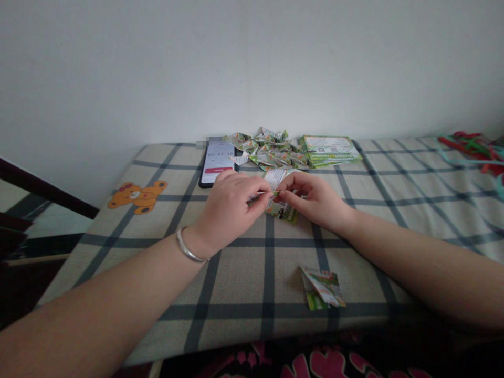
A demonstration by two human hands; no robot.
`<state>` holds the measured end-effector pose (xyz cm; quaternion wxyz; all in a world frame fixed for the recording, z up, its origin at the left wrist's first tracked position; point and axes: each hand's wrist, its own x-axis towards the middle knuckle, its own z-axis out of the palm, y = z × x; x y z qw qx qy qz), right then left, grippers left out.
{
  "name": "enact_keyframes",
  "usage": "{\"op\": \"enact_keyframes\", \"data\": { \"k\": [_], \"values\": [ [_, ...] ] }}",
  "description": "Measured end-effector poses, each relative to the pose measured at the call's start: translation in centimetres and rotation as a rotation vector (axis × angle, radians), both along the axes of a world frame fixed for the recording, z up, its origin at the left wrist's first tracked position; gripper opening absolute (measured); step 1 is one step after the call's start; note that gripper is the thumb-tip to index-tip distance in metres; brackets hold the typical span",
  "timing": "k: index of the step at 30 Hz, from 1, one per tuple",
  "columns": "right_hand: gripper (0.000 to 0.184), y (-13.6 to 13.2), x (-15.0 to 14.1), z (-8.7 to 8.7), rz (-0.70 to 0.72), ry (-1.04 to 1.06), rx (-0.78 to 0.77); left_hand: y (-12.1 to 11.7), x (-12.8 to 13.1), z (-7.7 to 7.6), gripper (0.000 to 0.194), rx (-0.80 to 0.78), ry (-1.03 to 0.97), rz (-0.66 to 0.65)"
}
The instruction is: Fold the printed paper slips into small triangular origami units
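My left hand (232, 202) and my right hand (311, 197) meet over the middle of the checked cloth, both pinching a printed green and white paper leaflet (280, 209) that lies partly folded on the table. A silver bangle (188, 248) circles my left wrist. The fingertips of both hands press on the leaflet's folded edge between them.
A folded paper piece (323, 287) lies near the front edge. At the back sit a heap of folded paper pieces (270, 148), a stack of flat leaflets (331, 149) and a phone (218, 163) with a lit screen. Red and green strings (474, 147) lie far right. A bear picture (137, 195) marks the cloth.
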<state>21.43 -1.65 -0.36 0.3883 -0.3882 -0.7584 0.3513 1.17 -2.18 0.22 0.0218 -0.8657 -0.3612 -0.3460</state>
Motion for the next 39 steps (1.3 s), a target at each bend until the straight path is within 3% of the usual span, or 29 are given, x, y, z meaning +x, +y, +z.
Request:
{"op": "enact_keyframes", "data": {
  "k": [10,22,31,39],
  "values": [
    [0.009,0.4,0.2,-0.6,-0.088,0.035,0.033,0.1,-0.1,-0.2,0.012,0.016,-0.039,0.017],
    [0.016,0.8,0.2,-0.5,-0.047,0.292,-0.134,0.4,-0.2,-0.4,0.026,0.019,-0.072,-0.033],
    [0.015,0.8,0.2,-0.5,-0.023,0.309,-0.141,0.7,-0.2,-0.9,0.036,-0.017,-0.053,0.003],
    [0.016,0.9,0.2,-1.2,0.037,0.236,-0.113,0.5,0.0,-0.6,0.027,-0.074,-0.165,-0.01]
  ]
}}
